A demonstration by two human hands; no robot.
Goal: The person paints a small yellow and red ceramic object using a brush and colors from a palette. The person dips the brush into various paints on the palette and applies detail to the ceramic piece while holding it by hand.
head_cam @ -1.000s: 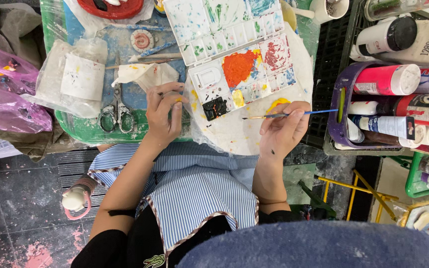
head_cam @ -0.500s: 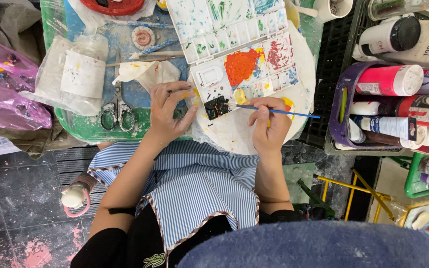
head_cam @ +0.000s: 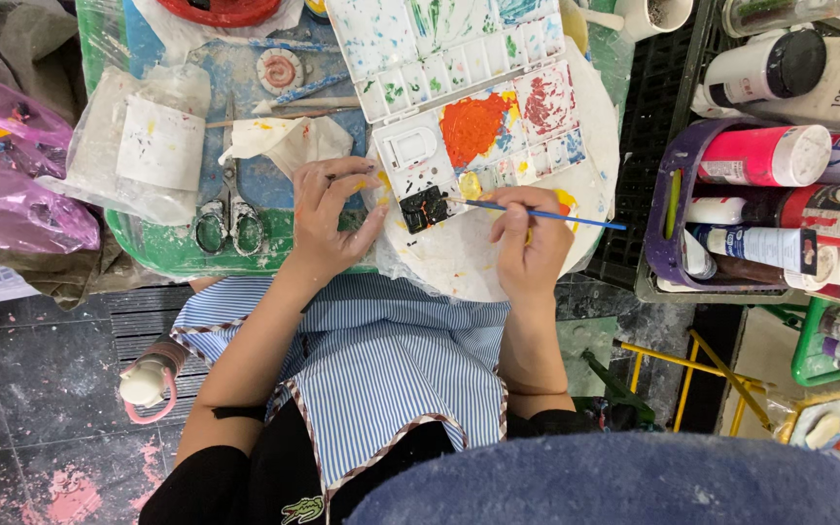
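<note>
1. at the far left of the counter, pink plastic bags (head_cam: 7, 185) lie bunched up, well apart from both hands.
2. next comes a clear plastic bag with a white paint-dotted sheet (head_cam: 148, 146) on the green tray (head_cam: 148, 255).
3. scissors (head_cam: 230, 209) lie on the tray, handles toward the person, just left of the left hand.
4. a crumpled white tissue (head_cam: 284, 141) sits above the left hand, near its fingertips.
5. the left hand (head_cam: 332, 219) lies flat with its fingers spread, the grip wide and holding nothing; its thumb rests at the left edge of the round white plate (head_cam: 498, 267).
6. a small black piece (head_cam: 425, 207) with orange marks sits on the plate, between the two hands.
7. the white paint palette (head_cam: 469, 92) lies open above it, with an orange patch and a red patch in its lower wells.
8. the thin blue-handled paintbrush (head_cam: 537, 214) lies nearly level, its tip at the black piece and its handle end pointing right.
9. the right hand (head_cam: 532, 248) holds the paintbrush, the grip pinched narrow around the shaft, over the plate.
10. further right, a purple basket (head_cam: 668, 209) holds paint tubes and a pink bottle (head_cam: 765, 156) lying on their sides.
11. white bottles (head_cam: 789, 63) lie at the upper right.
</note>
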